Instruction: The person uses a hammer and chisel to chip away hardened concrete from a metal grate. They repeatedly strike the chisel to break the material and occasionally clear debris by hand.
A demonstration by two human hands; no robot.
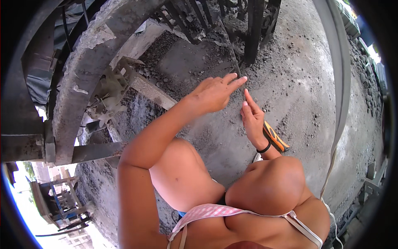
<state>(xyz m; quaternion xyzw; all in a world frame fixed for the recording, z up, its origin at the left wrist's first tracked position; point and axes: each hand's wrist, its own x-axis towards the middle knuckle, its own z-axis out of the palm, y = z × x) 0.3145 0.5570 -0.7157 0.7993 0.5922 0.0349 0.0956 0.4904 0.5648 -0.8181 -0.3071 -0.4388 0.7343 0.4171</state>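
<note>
My left hand (pixel 217 93) reaches in front of me, its index and middle fingers stretched across the lower end of a thin dark strip (pixel 233 52), which looks like a blade seen edge-on. Just below and to the right, my right hand (pixel 253 118) points upward with index finger and thumb extended. Its other fingers are mostly hidden. Beside the right wrist, which wears a black band, is an orange-and-black handle (pixel 274 137). Whether handle and strip are joined, I cannot tell. The strip's far end reaches dark metal bars (pixel 251 33).
A rough concrete-crusted curved beam (pixel 78 87) rises on the left, near a pale angled bar (pixel 151 89). Gravel (pixel 292 47) lies scattered over the grey ground. A long pale strap or pipe (pixel 340 74) runs down the right, with heaped stones (pixel 367 81) beyond it.
</note>
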